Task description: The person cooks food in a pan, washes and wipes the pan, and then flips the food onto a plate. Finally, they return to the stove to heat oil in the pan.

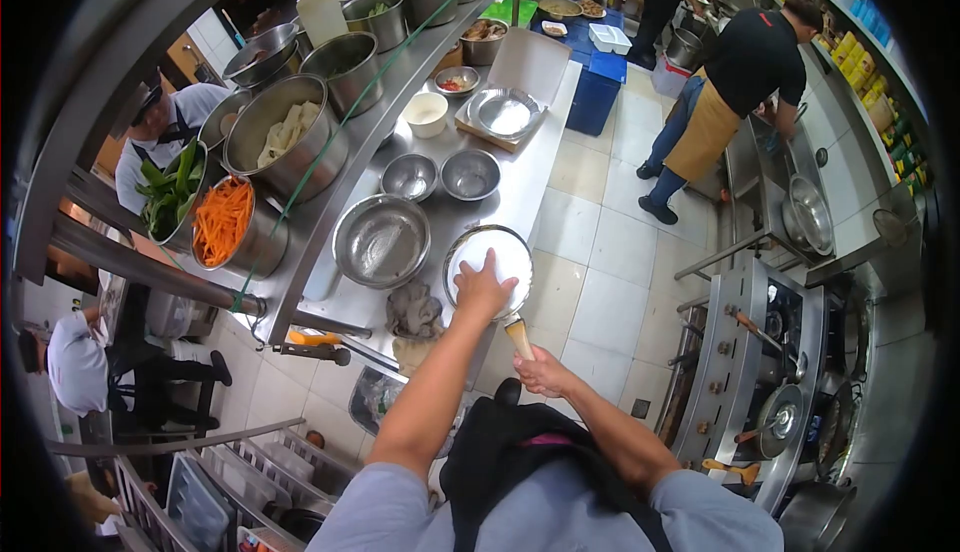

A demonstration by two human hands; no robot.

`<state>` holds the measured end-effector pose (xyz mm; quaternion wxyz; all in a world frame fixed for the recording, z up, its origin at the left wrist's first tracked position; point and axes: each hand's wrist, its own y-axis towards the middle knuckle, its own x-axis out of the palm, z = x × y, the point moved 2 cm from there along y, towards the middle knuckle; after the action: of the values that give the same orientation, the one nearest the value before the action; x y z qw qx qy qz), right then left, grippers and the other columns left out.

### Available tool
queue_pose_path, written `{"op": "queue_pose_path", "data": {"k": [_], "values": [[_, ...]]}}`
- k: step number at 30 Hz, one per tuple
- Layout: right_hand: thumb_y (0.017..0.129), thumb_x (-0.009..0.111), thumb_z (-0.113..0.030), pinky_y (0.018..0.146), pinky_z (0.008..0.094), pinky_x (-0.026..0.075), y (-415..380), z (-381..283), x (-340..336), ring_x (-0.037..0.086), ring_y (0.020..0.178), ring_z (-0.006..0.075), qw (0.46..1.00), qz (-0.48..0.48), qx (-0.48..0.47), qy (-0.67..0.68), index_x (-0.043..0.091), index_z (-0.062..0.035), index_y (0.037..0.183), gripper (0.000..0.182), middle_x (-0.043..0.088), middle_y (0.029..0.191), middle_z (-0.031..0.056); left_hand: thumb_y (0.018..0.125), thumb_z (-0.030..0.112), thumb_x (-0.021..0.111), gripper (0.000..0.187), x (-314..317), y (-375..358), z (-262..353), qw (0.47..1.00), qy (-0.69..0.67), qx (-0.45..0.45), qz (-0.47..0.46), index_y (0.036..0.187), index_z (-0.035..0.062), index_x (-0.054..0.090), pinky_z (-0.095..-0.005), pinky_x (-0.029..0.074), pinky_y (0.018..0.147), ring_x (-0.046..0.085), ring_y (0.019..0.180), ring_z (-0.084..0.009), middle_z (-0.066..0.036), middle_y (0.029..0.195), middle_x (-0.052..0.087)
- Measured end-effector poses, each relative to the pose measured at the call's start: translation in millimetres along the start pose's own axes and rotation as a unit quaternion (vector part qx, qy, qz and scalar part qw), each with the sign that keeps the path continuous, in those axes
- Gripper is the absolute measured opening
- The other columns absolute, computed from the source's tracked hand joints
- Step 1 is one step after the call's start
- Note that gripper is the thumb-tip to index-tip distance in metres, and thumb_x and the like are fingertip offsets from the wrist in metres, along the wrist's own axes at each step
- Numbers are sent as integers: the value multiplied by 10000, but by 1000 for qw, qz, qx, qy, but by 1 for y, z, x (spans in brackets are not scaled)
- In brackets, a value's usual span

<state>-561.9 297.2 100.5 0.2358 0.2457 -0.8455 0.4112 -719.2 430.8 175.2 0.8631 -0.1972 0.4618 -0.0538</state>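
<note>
A pan [448,270] with a wooden handle [519,338] is in front of me, at the edge of the steel counter. A white round plate-like disc [507,253] covers most of its inside. My left hand [484,287] lies on the disc, fingers spread and pressing down on it. My right hand [542,371] is wrapped round the end of the wooden handle. Left of the pan stands a wide steel bowl [382,242], and a crumpled grey cloth [414,312] lies just below that bowl.
Two small steel bowls [470,174] and a foil tray [504,113] stand farther along the counter [541,137]. A shelf above holds pots, one with carrot strips [223,220]. A co-worker [742,87] stands at the right-hand sink; a stove [745,352] is nearer me.
</note>
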Motion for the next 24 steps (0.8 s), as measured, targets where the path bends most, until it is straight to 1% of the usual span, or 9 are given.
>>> {"op": "queue_pose_path", "data": {"k": [6, 10, 13, 15, 16, 18, 19, 21, 24], "values": [[926, 599, -155, 363, 191, 247, -9, -16, -1, 308, 454, 38, 999, 18, -22, -29, 389, -174, 954, 212, 361, 639, -55, 839, 498, 638, 789, 0, 1, 10, 997, 25, 47, 49, 1499, 239, 291, -511, 371, 1038, 360, 1275, -510, -342, 1454, 255], [927, 600, -157, 358, 188, 243, -4, -25, -3, 306, 451, 38, 1000, 7, -6, 0, 394, -168, 945, 207, 361, 637, -54, 844, 541, 607, 773, -1, 11, 13, 998, 49, 43, 23, 1494, 244, 312, -511, 354, 1048, 361, 1288, -495, -346, 1457, 267], [937, 595, -163, 351, 180, 236, -8, -20, 1, 301, 445, 33, 998, -10, 17, 59, 401, -168, 939, 195, 358, 633, -53, 851, 568, 578, 753, -7, 8, 18, 991, 128, 44, 0, 1485, 241, 338, -493, 354, 1055, 385, 1279, -522, -363, 1457, 277], [951, 589, -178, 344, 172, 229, -5, -13, 2, 295, 439, 29, 989, -50, 16, 137, 407, -170, 928, 183, 361, 630, -50, 846, 585, 575, 740, -5, 6, 16, 980, 181, 74, 41, 1470, 245, 371, -482, 361, 1047, 383, 1287, -509, -353, 1455, 291], [951, 589, -178, 344, 172, 229, 0, -6, -2, 295, 439, 29, 988, -49, 18, 144, 407, -170, 928, 183, 361, 630, -50, 846, 585, 575, 740, 5, 9, 7, 979, 185, 73, 35, 1470, 245, 371, -482, 361, 1047, 383, 1287, -509, -353, 1455, 291], [960, 583, -186, 342, 168, 232, 13, -5, -6, 292, 439, 25, 988, -60, 33, 139, 411, -173, 921, 177, 357, 628, -48, 838, 593, 583, 715, 17, 21, -5, 981, 180, 64, 40, 1432, 222, 438, -482, 407, 967, 445, 1216, -448, -345, 1416, 341], [960, 583, -186, 342, 168, 232, 12, -5, -7, 292, 439, 25, 988, -61, 30, 141, 411, -173, 921, 177, 357, 628, -48, 834, 587, 594, 710, 16, 23, -6, 981, 182, 57, 15, 1422, 219, 448, -490, 403, 969, 442, 1211, -449, -345, 1407, 349], [960, 586, -194, 338, 171, 238, 4, -3, -6, 301, 438, 27, 984, -93, 42, 147, 413, -165, 913, 182, 358, 622, -45, 836, 592, 589, 726, 9, 20, -5, 979, 191, 71, 20, 1441, 231, 417, -494, 388, 998, 419, 1243, -471, -350, 1422, 333], [956, 593, -183, 333, 172, 230, 18, 7, -12, 298, 437, 28, 986, -57, 48, 151, 419, -166, 914, 181, 353, 614, -45, 827, 600, 598, 757, 21, 17, -13, 978, 192, 78, 32, 1460, 243, 386, -491, 377, 1028, 401, 1270, -501, -358, 1428, 327]]}}
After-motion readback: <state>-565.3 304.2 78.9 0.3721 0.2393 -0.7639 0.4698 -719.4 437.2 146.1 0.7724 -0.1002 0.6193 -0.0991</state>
